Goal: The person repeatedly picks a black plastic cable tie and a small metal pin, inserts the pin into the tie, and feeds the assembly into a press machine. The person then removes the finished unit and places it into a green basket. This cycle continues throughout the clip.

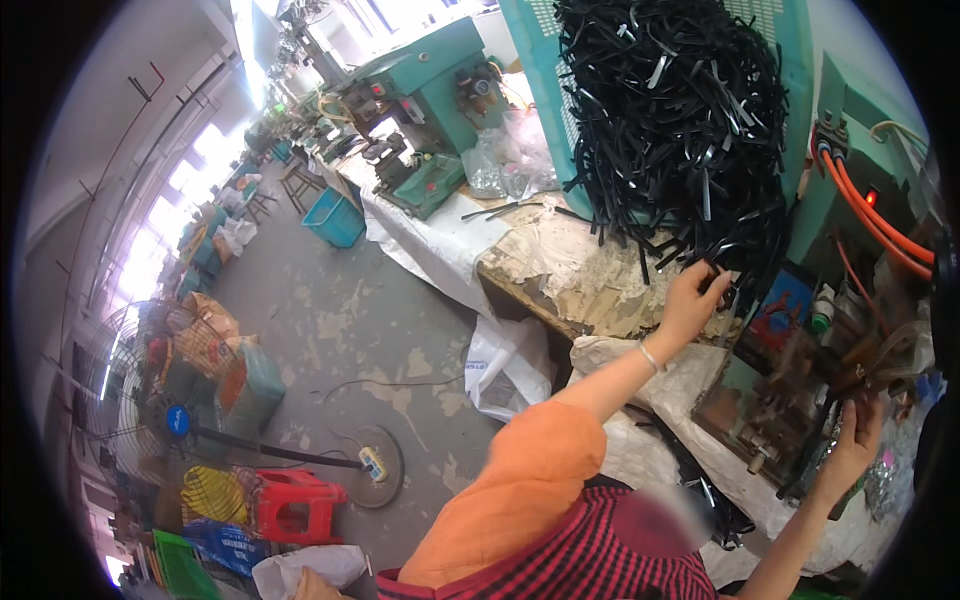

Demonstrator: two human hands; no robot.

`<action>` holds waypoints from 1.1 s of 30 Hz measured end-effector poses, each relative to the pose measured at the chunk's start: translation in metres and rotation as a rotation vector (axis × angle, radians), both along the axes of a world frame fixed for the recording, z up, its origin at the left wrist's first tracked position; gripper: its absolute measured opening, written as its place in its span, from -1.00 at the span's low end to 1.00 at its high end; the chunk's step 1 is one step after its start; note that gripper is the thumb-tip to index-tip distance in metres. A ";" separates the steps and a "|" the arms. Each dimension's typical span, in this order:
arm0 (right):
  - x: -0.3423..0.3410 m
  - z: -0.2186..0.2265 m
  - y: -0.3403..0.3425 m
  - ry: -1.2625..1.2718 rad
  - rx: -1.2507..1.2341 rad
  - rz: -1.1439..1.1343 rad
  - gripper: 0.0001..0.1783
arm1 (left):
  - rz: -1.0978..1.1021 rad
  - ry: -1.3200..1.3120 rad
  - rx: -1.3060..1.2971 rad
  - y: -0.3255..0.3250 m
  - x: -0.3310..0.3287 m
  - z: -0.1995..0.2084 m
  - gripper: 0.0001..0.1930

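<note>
My left hand (692,303) reaches to the lower edge of a heap of black strips (680,120), its fingers bent and closing at the strips. What lies between the fingertips is too small to make out. The heap spills out of a tilted turquoise plastic crate (541,80) onto the worn bench top (560,270). At the lower right, my right hand (851,440) is at the working part of a green bench machine (770,405). Thumb and fingers there are drawn close together, and what they hold, if anything, is hidden.
Orange hoses (860,195) run down the machine on the right. A second green machine (430,80) stands further along the bench, beside clear plastic bags (510,155). On the floor at left are a standing fan (178,420), a red stool (295,505) and a blue bin (333,218).
</note>
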State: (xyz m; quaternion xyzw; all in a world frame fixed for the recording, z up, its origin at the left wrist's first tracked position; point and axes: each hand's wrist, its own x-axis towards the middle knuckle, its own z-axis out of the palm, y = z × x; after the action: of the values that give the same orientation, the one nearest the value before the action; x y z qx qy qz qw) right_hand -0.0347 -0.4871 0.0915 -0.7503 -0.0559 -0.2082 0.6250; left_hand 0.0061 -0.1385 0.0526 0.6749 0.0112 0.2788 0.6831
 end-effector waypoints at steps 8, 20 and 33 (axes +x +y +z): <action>-0.015 0.004 0.045 0.076 0.144 -0.183 -0.38 | -0.099 -0.180 -0.247 -0.048 -0.053 0.075 -0.93; -0.051 0.074 0.055 -0.010 0.044 0.130 -0.54 | -0.371 -0.711 0.520 -0.097 -0.062 0.115 -0.77; -0.009 -0.026 -0.057 0.102 -0.673 -0.461 -0.88 | -0.274 -1.027 0.772 -0.131 -0.059 0.074 -0.73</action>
State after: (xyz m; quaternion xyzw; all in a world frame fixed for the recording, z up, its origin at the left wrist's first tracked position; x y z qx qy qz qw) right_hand -0.0435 -0.5440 0.0654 -0.9152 0.0797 -0.2752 0.2836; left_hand -0.0527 -0.2696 0.1262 0.6479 -0.5032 0.4601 0.3397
